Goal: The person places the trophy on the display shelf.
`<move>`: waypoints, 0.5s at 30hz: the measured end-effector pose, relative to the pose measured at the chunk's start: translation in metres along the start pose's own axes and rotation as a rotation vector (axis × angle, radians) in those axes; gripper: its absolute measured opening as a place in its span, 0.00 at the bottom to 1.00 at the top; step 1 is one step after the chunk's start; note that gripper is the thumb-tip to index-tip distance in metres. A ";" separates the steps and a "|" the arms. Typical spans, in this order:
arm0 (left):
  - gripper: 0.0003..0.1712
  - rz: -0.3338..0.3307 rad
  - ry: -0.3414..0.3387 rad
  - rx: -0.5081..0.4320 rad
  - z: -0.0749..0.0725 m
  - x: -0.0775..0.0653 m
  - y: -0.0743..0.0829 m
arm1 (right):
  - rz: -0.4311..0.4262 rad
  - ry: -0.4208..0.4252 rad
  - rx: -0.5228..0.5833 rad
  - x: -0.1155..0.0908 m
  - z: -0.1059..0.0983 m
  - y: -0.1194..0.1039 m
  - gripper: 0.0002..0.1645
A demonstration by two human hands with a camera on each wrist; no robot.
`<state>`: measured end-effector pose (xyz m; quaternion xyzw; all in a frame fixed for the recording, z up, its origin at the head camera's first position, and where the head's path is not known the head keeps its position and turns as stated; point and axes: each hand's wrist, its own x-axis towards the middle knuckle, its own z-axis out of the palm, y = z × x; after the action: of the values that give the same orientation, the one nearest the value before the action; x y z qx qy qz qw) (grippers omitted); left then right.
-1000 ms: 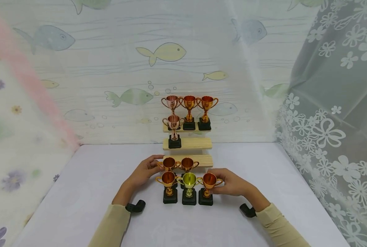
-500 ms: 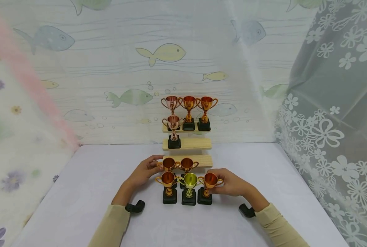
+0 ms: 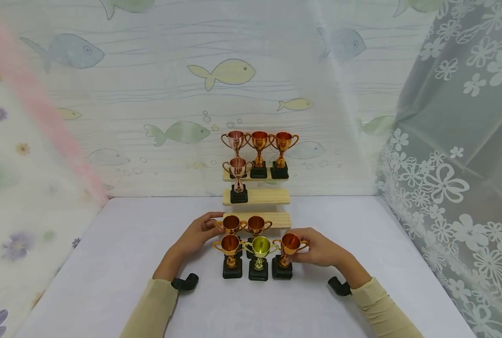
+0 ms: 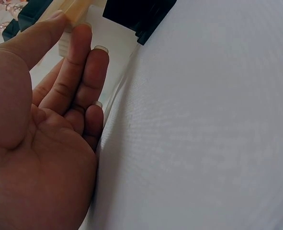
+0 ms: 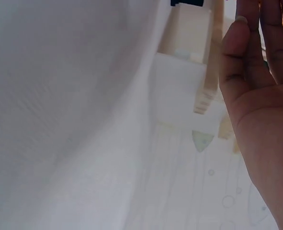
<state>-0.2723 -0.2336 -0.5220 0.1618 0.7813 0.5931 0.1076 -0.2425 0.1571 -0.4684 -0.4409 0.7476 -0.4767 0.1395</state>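
My right hand (image 3: pixel 316 248) pinches an orange-gold trophy cup (image 3: pixel 290 244) with a black base at the right of the front row. The cup leans slightly right. Beside it stand a yellow-gold trophy (image 3: pixel 259 251) and another orange-gold trophy (image 3: pixel 229 251). Two more orange-gold trophies stand behind, one of them this trophy (image 3: pixel 256 225). My left hand (image 3: pixel 195 233) grips the left end of the wooden stand's lowest shelf (image 3: pixel 272 219); in the left wrist view its thumb rests on the wood (image 4: pixel 76 12). The right wrist view shows my palm (image 5: pixel 266 120), but the held trophy is mostly hidden.
Two orange-gold trophies (image 3: pixel 282 145) and a rose-gold trophy (image 3: pixel 235 138) stand on the top shelf. Another rose-gold trophy (image 3: pixel 238 169) occupies the left of the middle shelf (image 3: pixel 269 196). White cloth (image 3: pixel 132 244) covers the table. A fish-print curtain (image 3: pixel 149 94) hangs behind.
The trophy in my right hand first shifts slightly left, then right, away from the yellow-gold one. The yellow-gold cup has shifted a little right. My left hand stays in place.
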 end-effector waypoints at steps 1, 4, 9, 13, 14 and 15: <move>0.31 0.002 0.000 0.005 0.000 0.000 0.000 | 0.008 0.004 -0.006 0.000 -0.001 -0.001 0.16; 0.31 0.000 0.002 0.015 0.000 -0.001 0.001 | 0.023 0.016 -0.026 0.000 -0.005 -0.004 0.17; 0.30 -0.005 -0.003 0.006 0.000 -0.002 0.001 | 0.042 0.046 -0.036 0.000 -0.012 -0.008 0.19; 0.30 -0.014 -0.002 0.000 0.001 -0.002 0.003 | 0.056 0.085 -0.048 0.001 -0.020 -0.011 0.18; 0.29 -0.019 -0.001 0.002 0.001 -0.002 0.005 | 0.060 0.099 -0.055 0.001 -0.021 -0.013 0.19; 0.29 -0.022 0.000 0.002 0.002 -0.003 0.006 | 0.063 0.114 -0.060 0.002 -0.023 -0.013 0.19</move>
<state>-0.2684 -0.2319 -0.5169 0.1533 0.7836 0.5911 0.1140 -0.2506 0.1670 -0.4453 -0.3934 0.7817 -0.4739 0.0984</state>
